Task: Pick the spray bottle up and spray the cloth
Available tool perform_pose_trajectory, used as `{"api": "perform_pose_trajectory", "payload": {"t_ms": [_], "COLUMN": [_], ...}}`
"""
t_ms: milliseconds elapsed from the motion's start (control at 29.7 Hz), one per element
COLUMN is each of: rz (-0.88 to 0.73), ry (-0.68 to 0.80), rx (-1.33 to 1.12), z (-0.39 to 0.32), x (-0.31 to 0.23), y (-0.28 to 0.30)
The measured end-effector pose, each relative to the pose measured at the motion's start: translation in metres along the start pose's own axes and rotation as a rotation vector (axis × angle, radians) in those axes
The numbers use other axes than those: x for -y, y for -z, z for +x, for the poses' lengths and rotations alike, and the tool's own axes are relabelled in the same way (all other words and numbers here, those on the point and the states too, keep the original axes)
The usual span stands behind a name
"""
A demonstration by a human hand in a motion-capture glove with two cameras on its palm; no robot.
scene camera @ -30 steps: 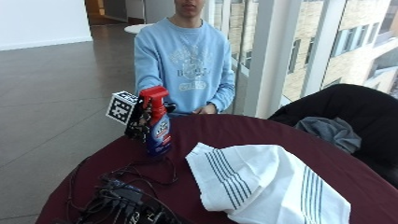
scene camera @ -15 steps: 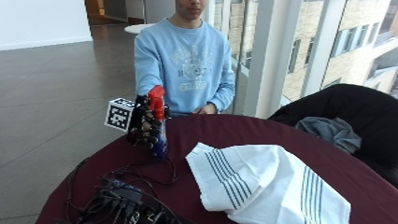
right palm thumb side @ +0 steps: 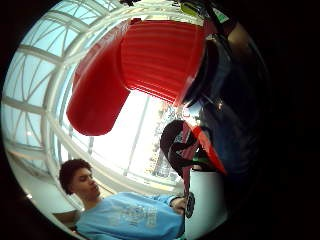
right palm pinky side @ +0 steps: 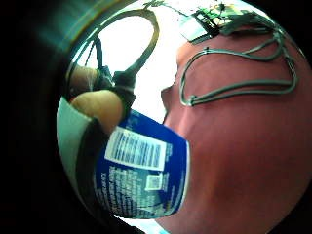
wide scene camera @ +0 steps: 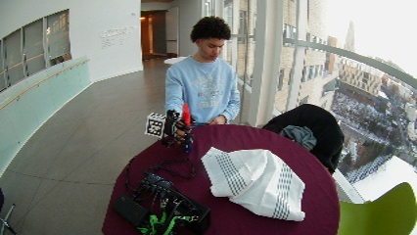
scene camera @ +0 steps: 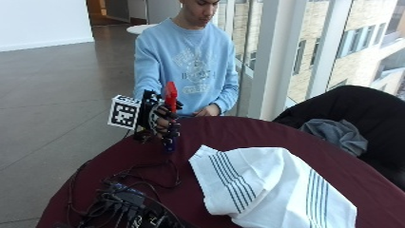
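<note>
My gloved right hand grips a blue spray bottle with a red trigger head, held upright just above the dark red round table. Its edge faces the outside camera, so it looks narrow. In the little finger side palm view the bottle's blue labelled body fills the picture close to my palm, over the tablecloth. The red head looms large in the thumb side palm view. A white cloth with dark stripes lies crumpled on the table, to the right of the bottle. My bare left hand rests at the table's far edge.
Black electronics and cables lie on the near left of the table. A black chair with a grey garment stands at the right, by the windows. A green chair shows in the wide outside view.
The bottle has turned in my hand: its broad labelled side showed a second ago, and now its narrow edge faces the outside camera. The cloth lies as before.
</note>
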State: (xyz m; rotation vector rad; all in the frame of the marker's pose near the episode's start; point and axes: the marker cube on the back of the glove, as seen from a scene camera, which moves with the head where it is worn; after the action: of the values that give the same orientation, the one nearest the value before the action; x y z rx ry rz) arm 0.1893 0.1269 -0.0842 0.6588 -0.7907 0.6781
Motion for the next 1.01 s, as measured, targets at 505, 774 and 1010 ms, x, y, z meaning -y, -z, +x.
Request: {"api": "perform_pose_trajectory", "payload": {"t_ms": [505, 774, 1010], "rz": [-0.231, -0.341, -0.418], "ry": [-0.008, -0.018, -0.106], "rx": [0.028, -0.023, -0.113], "z": [-0.025, -0.025, -0.023], "x": [0.021, 0.040, 0.063], "y": [-0.017, -0.019, -0.026]}}
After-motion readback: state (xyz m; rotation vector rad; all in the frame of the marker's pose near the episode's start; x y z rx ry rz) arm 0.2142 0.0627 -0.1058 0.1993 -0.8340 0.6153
